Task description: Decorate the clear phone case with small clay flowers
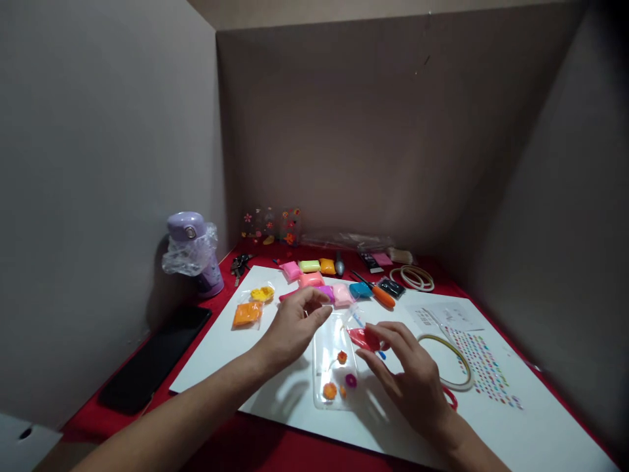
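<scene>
My right hand (410,367) pinches a small clear packet of red clay (363,339) between thumb and fingers. Across from it, my left hand (297,324) hovers with curved fingers, a gap between thumb and forefinger and nothing seen in it. Below both hands a clear phone case (322,395) lies on the white board (282,393). On the case are an orange clay flower (329,391), a purple one (350,380) and a smaller orange-red piece (342,357). The right fingers hide part of the red packet.
Coloured clay packets (310,280) and an orange-handled screwdriver (383,297) lie at the back. Orange clay (247,314) sits left. A tape ring (466,380) and gem stickers (484,367) lie right. Beyond the board's left edge are a phone (157,357) and a purple bottle (209,278).
</scene>
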`<act>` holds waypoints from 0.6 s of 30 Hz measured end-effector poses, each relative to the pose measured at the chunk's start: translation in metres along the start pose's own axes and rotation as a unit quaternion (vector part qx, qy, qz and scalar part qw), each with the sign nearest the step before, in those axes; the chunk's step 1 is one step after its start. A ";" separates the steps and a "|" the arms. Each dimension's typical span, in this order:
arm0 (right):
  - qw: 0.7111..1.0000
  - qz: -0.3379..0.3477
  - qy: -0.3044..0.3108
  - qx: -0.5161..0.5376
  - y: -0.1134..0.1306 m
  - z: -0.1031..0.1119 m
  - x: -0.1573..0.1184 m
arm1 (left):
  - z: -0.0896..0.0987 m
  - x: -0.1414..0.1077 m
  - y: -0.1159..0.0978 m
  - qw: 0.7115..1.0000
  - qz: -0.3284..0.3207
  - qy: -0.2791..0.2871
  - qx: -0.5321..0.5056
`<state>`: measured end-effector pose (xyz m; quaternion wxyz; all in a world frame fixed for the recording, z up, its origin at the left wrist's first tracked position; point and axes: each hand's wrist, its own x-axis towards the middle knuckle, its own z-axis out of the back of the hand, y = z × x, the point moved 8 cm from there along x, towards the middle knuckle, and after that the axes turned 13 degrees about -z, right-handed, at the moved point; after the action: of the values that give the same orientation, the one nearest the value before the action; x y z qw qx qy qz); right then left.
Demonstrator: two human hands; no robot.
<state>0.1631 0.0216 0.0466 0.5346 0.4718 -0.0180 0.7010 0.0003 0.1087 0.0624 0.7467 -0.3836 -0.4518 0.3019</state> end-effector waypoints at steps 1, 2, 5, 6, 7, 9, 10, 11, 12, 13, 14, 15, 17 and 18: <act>1.000 0.004 -0.011 -0.008 0.000 0.000 -0.003 | -0.003 0.000 0.000 1.000 -0.002 -0.004 0.013; 1.000 0.009 -0.023 -0.014 0.001 0.000 -0.006 | -0.006 0.001 0.000 1.000 -0.003 -0.007 0.021; 0.998 0.025 -0.051 -0.011 0.004 0.003 -0.010 | -0.019 -0.001 0.006 1.000 0.011 -0.008 -0.006; 0.998 0.027 -0.055 -0.009 0.005 0.004 -0.011 | -0.023 -0.003 0.009 0.999 0.020 -0.007 -0.032; 0.998 0.029 -0.057 -0.008 0.005 0.005 -0.010 | -0.027 -0.004 0.012 0.998 0.029 -0.005 -0.061; 0.998 0.034 -0.060 -0.007 0.006 0.006 -0.010 | -0.032 -0.008 0.016 0.992 0.043 -0.009 -0.115; 0.997 0.039 -0.060 -0.005 0.006 0.006 -0.010 | -0.032 -0.010 0.017 0.990 0.049 -0.013 -0.133; 0.997 0.045 -0.061 -0.003 0.006 0.007 -0.010 | -0.032 -0.012 0.019 0.988 0.057 -0.015 -0.146; 0.997 0.051 -0.062 0.001 0.007 0.008 -0.010 | -0.031 -0.013 0.021 0.985 0.066 -0.018 -0.156; 0.997 0.055 -0.060 0.004 0.007 0.008 -0.011 | -0.030 -0.014 0.022 0.983 0.074 -0.020 -0.166; 0.997 0.056 -0.055 0.008 0.007 0.008 -0.011 | -0.028 -0.015 0.024 0.981 0.080 -0.024 -0.173; 0.997 0.054 -0.049 0.011 0.007 0.007 -0.011 | -0.027 -0.015 0.024 0.980 0.083 -0.027 -0.179; 0.998 0.050 -0.036 0.017 0.007 0.006 -0.010 | -0.026 -0.015 0.026 0.978 0.084 -0.028 -0.187; 0.998 0.050 -0.028 0.020 0.008 0.005 -0.010 | -0.027 -0.015 0.026 0.978 0.087 -0.022 -0.190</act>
<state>0.1603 0.0081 0.0465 0.4887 0.5006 -0.0423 0.7133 0.0161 0.1026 0.0256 0.6215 -0.5493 -0.4819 0.2824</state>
